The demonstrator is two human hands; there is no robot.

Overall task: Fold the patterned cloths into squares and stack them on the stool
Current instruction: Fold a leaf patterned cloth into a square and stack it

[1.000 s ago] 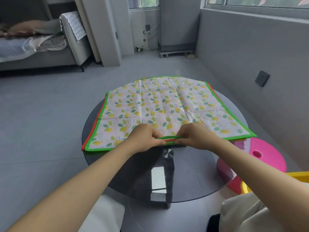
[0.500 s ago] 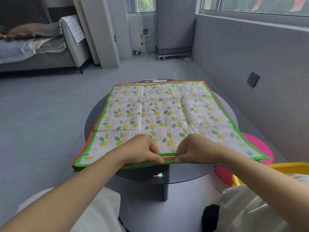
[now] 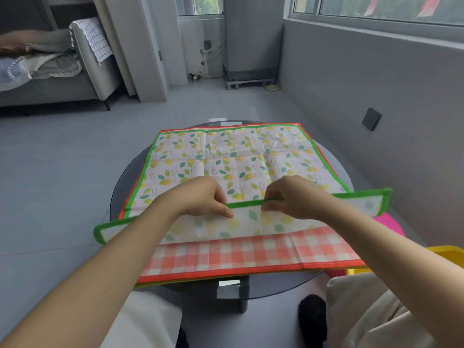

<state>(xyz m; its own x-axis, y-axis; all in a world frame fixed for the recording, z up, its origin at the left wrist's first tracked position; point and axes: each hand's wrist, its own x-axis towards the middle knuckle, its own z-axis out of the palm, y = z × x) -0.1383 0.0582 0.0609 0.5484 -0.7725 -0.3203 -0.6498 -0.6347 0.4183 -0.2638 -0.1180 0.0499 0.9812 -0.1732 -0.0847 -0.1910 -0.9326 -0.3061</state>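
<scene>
Above the table's (image 3: 120,187) near half, the left hand (image 3: 200,197) and right hand (image 3: 293,197) each pinch the green hem of the leaf cloth (image 3: 226,156), fingers curled on it, close together at its middle. That edge is lifted and turned back toward the far side, showing its pale underside. Under it, a red check cloth (image 3: 251,252) lies flat, overhanging the table's near rim. Right of the table, a pink stool (image 3: 391,222) peeks out beside a yellow bin (image 3: 447,251).
</scene>
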